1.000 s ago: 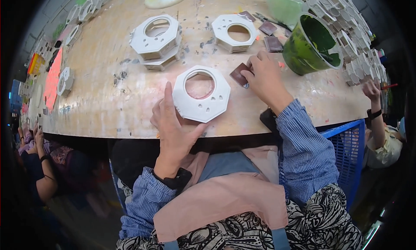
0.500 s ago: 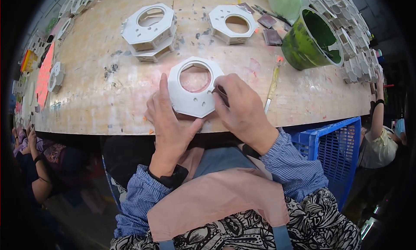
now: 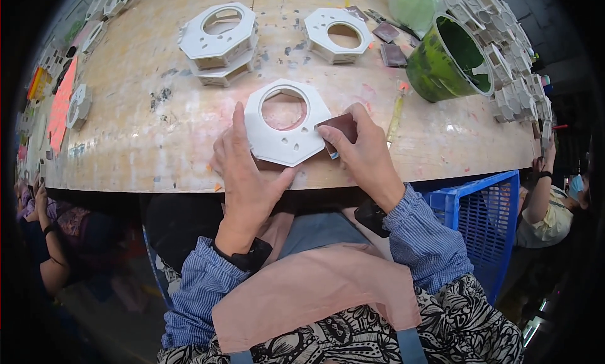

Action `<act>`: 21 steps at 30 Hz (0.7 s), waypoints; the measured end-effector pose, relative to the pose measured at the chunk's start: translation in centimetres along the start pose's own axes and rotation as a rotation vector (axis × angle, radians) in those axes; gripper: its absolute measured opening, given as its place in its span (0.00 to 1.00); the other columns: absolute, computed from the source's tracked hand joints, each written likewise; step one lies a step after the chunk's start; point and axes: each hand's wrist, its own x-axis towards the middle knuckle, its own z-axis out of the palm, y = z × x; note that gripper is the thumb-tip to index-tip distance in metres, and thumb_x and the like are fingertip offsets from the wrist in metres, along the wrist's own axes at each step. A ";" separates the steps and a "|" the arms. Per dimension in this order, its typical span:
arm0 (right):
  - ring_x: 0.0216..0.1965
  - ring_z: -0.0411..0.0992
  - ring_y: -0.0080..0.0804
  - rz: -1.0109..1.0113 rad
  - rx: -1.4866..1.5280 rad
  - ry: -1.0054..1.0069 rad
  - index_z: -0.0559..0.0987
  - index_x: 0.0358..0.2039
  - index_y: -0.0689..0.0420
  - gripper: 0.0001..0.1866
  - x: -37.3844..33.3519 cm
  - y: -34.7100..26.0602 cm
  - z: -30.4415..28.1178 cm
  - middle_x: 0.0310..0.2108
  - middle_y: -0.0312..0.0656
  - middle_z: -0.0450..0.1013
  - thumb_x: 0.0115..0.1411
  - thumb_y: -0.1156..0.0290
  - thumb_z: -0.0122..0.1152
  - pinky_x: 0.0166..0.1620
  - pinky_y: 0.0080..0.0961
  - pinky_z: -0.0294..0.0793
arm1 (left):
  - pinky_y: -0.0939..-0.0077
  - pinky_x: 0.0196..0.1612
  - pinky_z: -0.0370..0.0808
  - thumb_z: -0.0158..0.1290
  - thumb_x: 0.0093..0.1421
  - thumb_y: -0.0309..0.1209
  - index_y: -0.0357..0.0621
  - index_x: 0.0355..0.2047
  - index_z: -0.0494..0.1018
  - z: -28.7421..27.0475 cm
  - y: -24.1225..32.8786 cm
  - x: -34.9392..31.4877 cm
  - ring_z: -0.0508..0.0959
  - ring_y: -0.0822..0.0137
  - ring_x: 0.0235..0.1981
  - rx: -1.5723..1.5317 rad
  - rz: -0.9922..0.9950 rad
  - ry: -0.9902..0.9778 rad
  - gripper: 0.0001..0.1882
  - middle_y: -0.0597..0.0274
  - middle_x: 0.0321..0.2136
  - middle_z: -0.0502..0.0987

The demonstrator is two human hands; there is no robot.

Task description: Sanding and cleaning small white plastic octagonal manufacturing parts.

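Observation:
A white octagonal piece (image 3: 266, 136) with a round opening and small drop-shaped holes lies near the table's front edge. My left hand (image 3: 242, 168) grips its left and front edges, forefinger stretched along the side and thumb at the front corner. Between the thumb and fingers of my right hand (image 3: 370, 151) is a folded brown piece of sandpaper (image 3: 344, 126). It is at the octagonal piece's right edge; whether they touch I cannot tell.
Similar octagonal pieces stand farther back, stacked at left (image 3: 217, 54) and single at right (image 3: 339, 37). Brown sandpaper squares (image 3: 394, 55) lie beside a green-stained cup (image 3: 441, 64). A yellow-handled knife (image 3: 396, 117) lies right of my hand. Below the edge is a blue crate (image 3: 482, 225).
My right hand has drawn slightly right, off the top of the octagonal piece, and turned so that the sandpaper shows more fully. My left hand keeps its grip.

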 end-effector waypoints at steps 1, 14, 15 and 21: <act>0.30 0.78 0.44 0.002 -0.004 0.004 0.68 0.34 0.63 0.17 0.0 0.2 0.1 0.28 0.52 0.78 0.59 0.63 0.63 0.33 0.33 0.75 | 0.53 0.59 0.54 0.70 0.38 0.32 0.40 0.68 0.43 0.2 -0.1 0.0 0.61 0.46 0.55 -0.028 -0.006 0.008 0.62 0.44 0.54 0.63; 0.20 0.74 0.49 -0.335 -0.326 0.267 0.68 0.37 0.55 0.12 -0.7 -0.3 3.4 0.18 0.47 0.74 0.59 0.66 0.61 0.22 0.41 0.69 | 0.52 0.58 0.54 0.69 0.36 0.30 0.58 0.53 0.73 0.9 0.0 -0.2 0.60 0.45 0.54 0.037 0.017 0.014 0.38 0.47 0.51 0.62; 0.20 0.74 0.49 -0.331 -0.330 0.272 0.68 0.37 0.55 0.12 -0.4 -0.5 3.5 0.18 0.47 0.74 0.59 0.66 0.61 0.22 0.41 0.69 | 0.52 0.58 0.54 0.69 0.36 0.30 0.58 0.53 0.73 0.9 0.1 -0.2 0.60 0.45 0.54 0.031 0.022 0.011 0.38 0.47 0.51 0.62; 0.20 0.74 0.50 -0.340 -0.238 0.240 0.70 0.38 0.53 0.08 -2.0 0.1 4.4 0.17 0.48 0.73 0.61 0.68 0.57 0.22 0.44 0.68 | 0.52 0.57 0.55 0.69 0.36 0.29 0.56 0.51 0.72 1.0 0.0 -0.4 0.61 0.45 0.52 0.073 0.019 0.040 0.37 0.47 0.48 0.62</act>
